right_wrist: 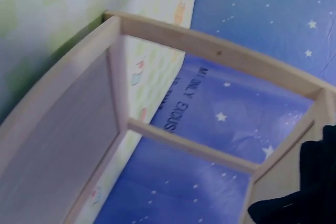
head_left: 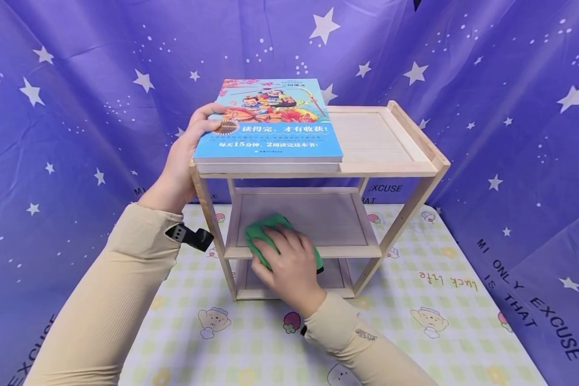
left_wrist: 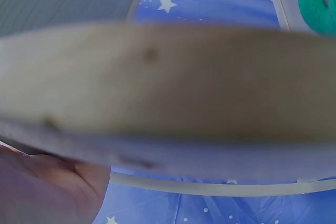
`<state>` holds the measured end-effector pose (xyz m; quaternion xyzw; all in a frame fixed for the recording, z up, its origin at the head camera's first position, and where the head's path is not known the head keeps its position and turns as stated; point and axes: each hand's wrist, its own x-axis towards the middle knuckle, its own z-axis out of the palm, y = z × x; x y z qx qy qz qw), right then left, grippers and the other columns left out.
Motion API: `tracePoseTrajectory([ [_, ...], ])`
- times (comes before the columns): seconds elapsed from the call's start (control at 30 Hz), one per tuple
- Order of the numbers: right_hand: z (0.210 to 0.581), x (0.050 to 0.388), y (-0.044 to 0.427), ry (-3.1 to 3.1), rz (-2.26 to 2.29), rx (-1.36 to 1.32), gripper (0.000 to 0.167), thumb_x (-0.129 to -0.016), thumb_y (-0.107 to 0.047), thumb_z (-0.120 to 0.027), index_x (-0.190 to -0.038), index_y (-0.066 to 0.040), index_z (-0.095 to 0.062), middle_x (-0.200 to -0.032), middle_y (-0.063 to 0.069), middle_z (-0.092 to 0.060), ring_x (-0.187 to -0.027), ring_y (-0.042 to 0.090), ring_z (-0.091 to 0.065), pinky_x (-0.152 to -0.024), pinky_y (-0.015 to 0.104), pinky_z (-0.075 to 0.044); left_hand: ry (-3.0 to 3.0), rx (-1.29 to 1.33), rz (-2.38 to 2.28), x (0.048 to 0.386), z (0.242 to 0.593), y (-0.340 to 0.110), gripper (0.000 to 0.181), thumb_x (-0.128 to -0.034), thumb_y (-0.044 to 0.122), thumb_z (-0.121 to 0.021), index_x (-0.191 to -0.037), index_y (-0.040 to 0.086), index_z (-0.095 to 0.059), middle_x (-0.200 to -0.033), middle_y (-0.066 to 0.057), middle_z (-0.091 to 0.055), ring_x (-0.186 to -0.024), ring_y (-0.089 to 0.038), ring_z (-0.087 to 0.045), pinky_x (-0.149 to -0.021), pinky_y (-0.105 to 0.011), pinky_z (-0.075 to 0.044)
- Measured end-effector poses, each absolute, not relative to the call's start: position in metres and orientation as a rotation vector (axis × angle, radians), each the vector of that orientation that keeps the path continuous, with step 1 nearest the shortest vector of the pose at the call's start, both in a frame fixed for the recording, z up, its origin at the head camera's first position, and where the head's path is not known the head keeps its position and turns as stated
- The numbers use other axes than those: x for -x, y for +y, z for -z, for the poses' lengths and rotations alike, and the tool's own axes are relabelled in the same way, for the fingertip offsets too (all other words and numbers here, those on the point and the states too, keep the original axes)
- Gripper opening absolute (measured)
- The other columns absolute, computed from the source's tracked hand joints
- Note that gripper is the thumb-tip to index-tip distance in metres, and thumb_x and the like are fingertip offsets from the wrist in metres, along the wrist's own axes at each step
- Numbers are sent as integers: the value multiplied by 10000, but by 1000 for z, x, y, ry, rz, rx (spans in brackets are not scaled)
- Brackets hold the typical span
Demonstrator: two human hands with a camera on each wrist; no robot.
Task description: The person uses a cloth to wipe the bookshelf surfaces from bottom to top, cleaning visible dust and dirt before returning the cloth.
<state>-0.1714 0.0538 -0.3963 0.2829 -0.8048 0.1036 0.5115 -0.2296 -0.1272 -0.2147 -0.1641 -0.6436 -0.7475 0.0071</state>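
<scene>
A small wooden shelf rack (head_left: 386, 172) with three tiers stands on the table. My left hand (head_left: 180, 155) grips the rack's top left side, its fingertips reaching over onto the left edge of a thick blue book (head_left: 275, 136). The book lies cover up on the top tier. My right hand (head_left: 291, 262) holds a green cloth (head_left: 270, 221) down on the front left part of the middle tier (head_left: 313, 214), with bent fingers over it. In the left wrist view, a blurred wooden side piece (left_wrist: 168, 82) hides most of the left hand. The right wrist view shows no hand.
Under the rack is a checked tablecloth (head_left: 386, 343) with cartoon prints. A purple curtain (head_left: 511, 107) with white stars hangs behind and on both sides. The rack's bottom tier (head_left: 335, 276) sits just below the right hand. A black strap (head_left: 190, 236) is on the left wrist.
</scene>
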Motion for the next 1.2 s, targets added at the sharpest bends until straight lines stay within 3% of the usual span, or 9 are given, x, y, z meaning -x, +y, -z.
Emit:
tracePoseTrajectory([
  [0.4, 369, 167, 39, -2337, -235, -756, 268, -909, -373, -618, -1135, -292, -737, -1231, -19, -705, -1173, 239, -647, -894, 424, -542, -2023, 518, 2322, 229, 214, -127, 268, -1001, 263, -387, -1260, 304, -445, -1558, -91, -260, -1352, -296, -373, -1094, -374, -306],
  [0.7, 358, 176, 37, -2416, -334, -790, 284, -908, -308, -610, -1152, -253, -744, -1251, 21, -698, -1178, 269, -650, -872, 431, -567, -2055, 489, 2296, 229, 214, -129, 254, -1003, 269, -393, -1244, 318, -457, -1520, -60, -313, -1366, -330, -365, -1109, -431, -293],
  [0.9, 353, 178, 39, -2469, -324, -783, 283, -917, -311, -611, -1162, -256, -742, -1262, 9, -692, -1192, 264, -643, -862, 401, -572, -2050, 479, 2303, 229, 213, -128, 245, -1005, 262, -384, -1234, 318, -453, -1564, -64, -255, -1359, -281, -357, -1097, -378, -300],
  [1.2, 351, 179, 45, -2523, -381, -788, 300, -901, -302, -615, -1174, -274, -736, -1290, -24, -676, -1222, 234, -625, -687, 342, -576, -2039, 508, 2302, 230, 214, -127, 240, -1002, 251, -381, -1224, 305, -454, -1543, -62, -274, -1359, -282, -355, -1098, -394, -299],
])
